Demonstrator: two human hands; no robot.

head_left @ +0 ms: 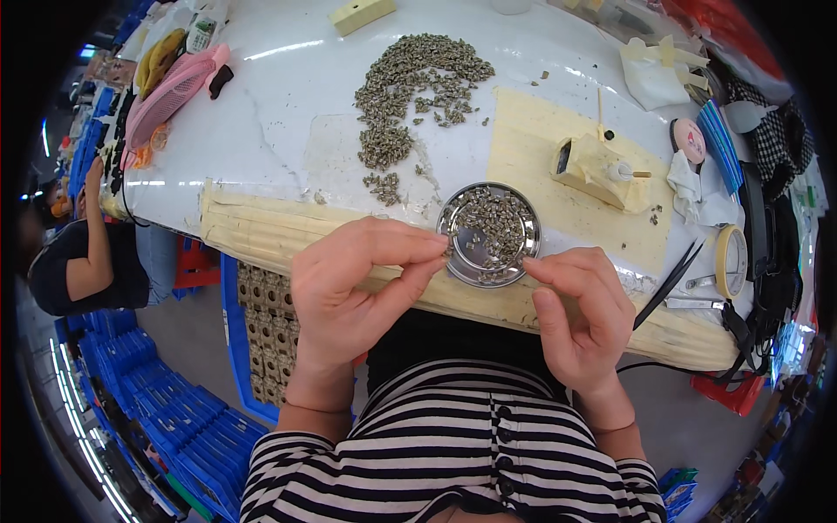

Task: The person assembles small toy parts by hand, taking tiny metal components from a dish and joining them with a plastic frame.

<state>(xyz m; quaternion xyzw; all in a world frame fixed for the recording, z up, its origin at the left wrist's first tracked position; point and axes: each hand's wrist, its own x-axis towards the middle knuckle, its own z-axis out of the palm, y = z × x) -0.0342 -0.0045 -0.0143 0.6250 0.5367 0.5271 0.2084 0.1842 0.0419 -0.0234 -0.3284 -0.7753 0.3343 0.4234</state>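
Observation:
A round shiny metal dish (pixel 445 228) stands at the table's near edge, holding many small metal parts (pixel 499 222). At its left rim, my left hand (pixel 362 283) has thumb and index finger pinched together; what lies between the tips is too small to make out. My right hand (pixel 588 314) is at the dish's right rim, index fingertip close to the rim and thumb held apart from it. Black tweezers (pixel 671 283) lie just right of that hand; whether they touch it cannot be told. Beyond the dish spreads a large pile of similar metal parts (pixel 410 83).
A tape-wrapped block (pixel 602 173) with thin sticks sits on yellowish paper (pixel 523 131). At right are a tape roll (pixel 731 261) and blue cloth (pixel 720 146). A pink mesh bag (pixel 174 96) lies left; below, a blue crate (pixel 234 327) holds metal pieces. Another person (pixel 91 257) works far left.

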